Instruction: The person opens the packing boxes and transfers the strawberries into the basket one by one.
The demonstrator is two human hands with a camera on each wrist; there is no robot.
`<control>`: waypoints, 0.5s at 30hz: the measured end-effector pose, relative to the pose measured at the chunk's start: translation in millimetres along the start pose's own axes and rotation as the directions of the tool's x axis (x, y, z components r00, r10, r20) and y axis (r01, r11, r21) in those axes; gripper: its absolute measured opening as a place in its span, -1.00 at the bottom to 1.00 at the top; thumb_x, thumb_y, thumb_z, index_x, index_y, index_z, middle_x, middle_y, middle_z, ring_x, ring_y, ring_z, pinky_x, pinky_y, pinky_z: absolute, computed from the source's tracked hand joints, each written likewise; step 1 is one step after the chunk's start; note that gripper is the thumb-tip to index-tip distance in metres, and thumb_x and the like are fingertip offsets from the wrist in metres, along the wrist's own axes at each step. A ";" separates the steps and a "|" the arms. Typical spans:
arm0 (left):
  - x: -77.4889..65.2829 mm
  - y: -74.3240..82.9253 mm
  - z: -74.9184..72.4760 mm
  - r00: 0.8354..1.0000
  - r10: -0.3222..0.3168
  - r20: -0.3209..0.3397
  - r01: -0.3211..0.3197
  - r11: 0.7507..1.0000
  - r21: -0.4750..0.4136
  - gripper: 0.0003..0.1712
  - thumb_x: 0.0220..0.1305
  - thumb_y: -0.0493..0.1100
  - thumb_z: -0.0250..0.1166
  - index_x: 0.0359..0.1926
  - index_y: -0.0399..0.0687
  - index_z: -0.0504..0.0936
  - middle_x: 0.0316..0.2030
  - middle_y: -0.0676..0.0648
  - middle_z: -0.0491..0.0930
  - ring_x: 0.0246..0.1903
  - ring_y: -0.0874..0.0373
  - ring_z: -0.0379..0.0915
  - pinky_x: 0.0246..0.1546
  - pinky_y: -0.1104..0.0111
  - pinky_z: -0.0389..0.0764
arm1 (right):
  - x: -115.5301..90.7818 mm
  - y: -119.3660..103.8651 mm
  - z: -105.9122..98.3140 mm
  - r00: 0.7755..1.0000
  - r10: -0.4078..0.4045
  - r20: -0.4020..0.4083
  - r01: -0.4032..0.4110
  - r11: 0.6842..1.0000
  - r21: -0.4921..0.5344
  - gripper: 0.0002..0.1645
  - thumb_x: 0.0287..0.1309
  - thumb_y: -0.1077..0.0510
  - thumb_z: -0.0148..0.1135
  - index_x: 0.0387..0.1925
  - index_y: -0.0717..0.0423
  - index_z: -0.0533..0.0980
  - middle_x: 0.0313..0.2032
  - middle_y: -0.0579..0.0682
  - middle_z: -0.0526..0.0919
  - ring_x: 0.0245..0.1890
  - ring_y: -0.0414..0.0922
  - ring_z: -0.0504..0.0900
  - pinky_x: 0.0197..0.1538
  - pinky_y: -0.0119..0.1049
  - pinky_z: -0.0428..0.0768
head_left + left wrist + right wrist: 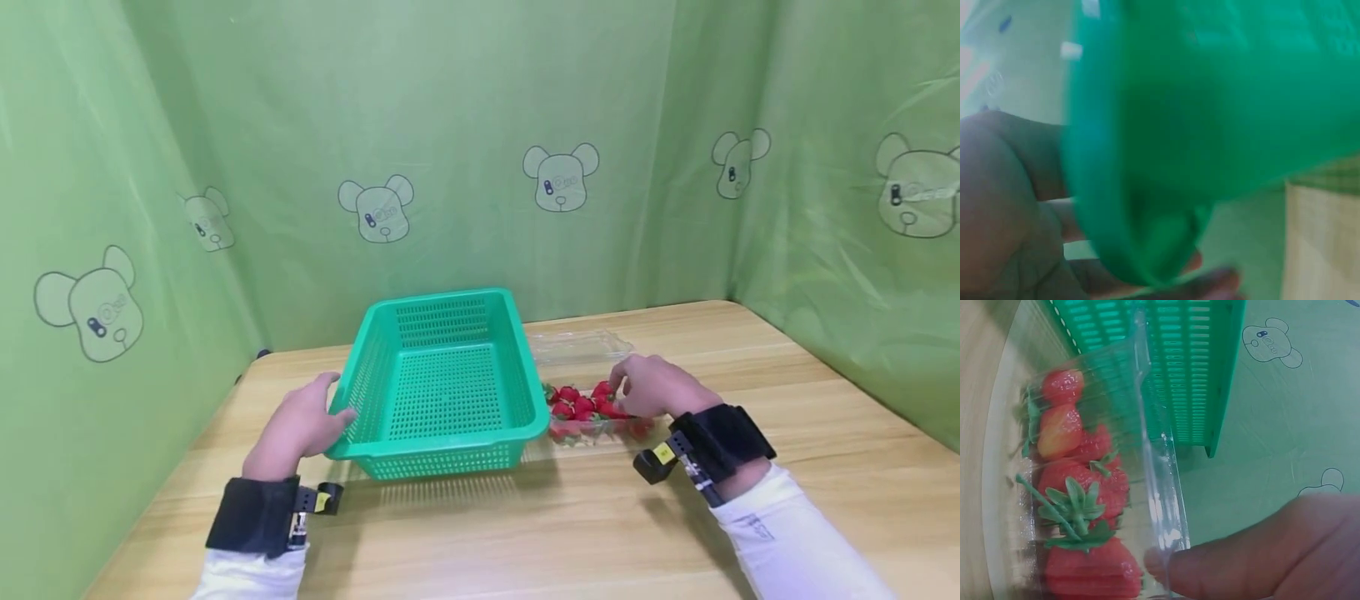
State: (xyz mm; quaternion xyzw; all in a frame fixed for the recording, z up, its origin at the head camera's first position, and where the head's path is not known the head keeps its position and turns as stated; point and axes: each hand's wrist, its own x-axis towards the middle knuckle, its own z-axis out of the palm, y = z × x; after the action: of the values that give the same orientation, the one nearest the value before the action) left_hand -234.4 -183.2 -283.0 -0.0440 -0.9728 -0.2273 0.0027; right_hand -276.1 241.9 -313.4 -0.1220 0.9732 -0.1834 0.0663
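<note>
In the head view my left hand (303,417) grips the left rim of a green plastic basket (435,437), the thumb over the rim and the fingers outside. The left wrist view shows the blurred basket rim (1094,156) close up, fingers (1104,272) spread along its outer side. My right hand (656,385) reaches into a clear plastic container of strawberries (583,405). In the right wrist view its thumb (1210,575) crosses the container's rim (1155,481), near a large leafy strawberry (1094,569). The other fingers are hidden there; I cannot tell whether they hold a strawberry.
The basket's right side stands against the near left end of the container, partly overlapping it in the head view. Behind lies an opened clear lid (577,346). Green curtains (465,167) with printed bear faces enclose the wooden table (480,542) at the back and sides.
</note>
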 end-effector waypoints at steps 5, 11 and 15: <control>5.7 -9.6 0.9 0.999 0.007 0.049 -0.006 0.999 -0.035 -0.34 0.25 -0.30 0.15 0.32 -0.42 0.16 0.08 -0.53 0.42 0.02 -0.33 0.42 -0.07 -0.09 0.54 | 2.3 -1.1 5.5 0.998 0.015 0.053 -0.019 0.997 0.078 -0.70 -0.02 0.36 0.28 -0.17 0.27 0.55 -0.48 0.07 0.65 -0.63 -0.11 0.62 -0.43 -0.21 0.60; 5.5 -10.0 -1.2 0.998 -0.010 0.069 0.015 0.998 -0.063 -0.38 0.20 -0.33 0.18 0.27 -0.39 0.25 -0.12 -0.38 0.54 -0.23 -0.09 0.50 -0.27 0.10 0.59 | 6.4 -0.1 8.3 0.998 0.030 0.057 -0.031 0.999 0.021 -0.60 -0.11 0.35 0.31 -0.11 0.25 0.57 -0.26 0.14 0.63 -0.55 -0.10 0.55 -0.41 -0.22 0.51; 5.7 -11.2 -1.5 0.995 -0.034 0.095 0.044 0.994 -0.105 -0.40 0.19 -0.33 0.21 0.25 -0.39 0.28 -0.22 -0.29 0.55 -0.37 0.02 0.51 -0.37 0.22 0.61 | 12.4 1.6 12.2 0.998 -0.011 0.064 0.011 1.000 0.003 -0.54 -0.15 0.44 0.22 -0.08 0.24 0.58 -0.28 0.13 0.65 -0.54 -0.09 0.54 -0.47 -0.24 0.50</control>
State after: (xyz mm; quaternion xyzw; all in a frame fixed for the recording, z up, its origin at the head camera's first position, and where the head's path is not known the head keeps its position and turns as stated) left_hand -241.1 -193.4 -286.5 -0.0355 -0.9590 -0.2766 -0.0496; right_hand -286.2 235.9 -326.3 -0.1332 0.9696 -0.1811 0.0966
